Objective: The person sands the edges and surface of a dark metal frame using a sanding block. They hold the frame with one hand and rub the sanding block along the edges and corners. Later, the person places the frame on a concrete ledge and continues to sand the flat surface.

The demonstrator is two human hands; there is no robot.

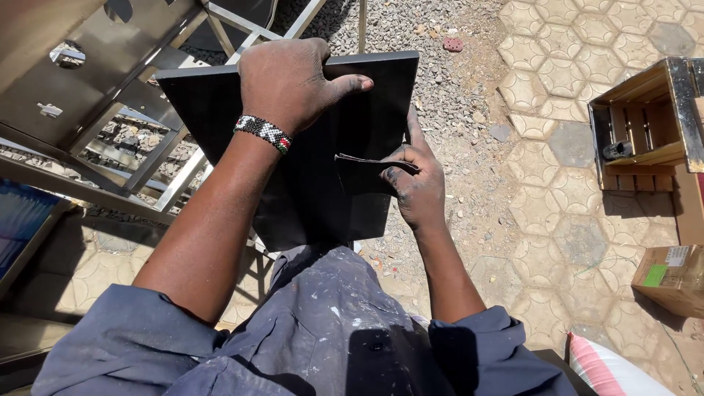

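Left hand point(290, 81) grips black panel point(308, 183); right hand point(414, 183) presses sandpaper point(367, 172) (folded) against it.

A panel point(293, 147) is being propped on a lap, a metal frame point(110, 110) left, a wooden crate point(645, 125) and cardboard box point(671, 277) right.

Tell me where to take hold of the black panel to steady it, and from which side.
Grip the black panel along its far top edge, coming from above, as the left hand does: palm over the rim, thumb along the face. The panel stands tilted with its lower end against the lap, so that top edge is free. The right hand presses a folded dark abrasive sheet to the face, so probably leave that area clear.
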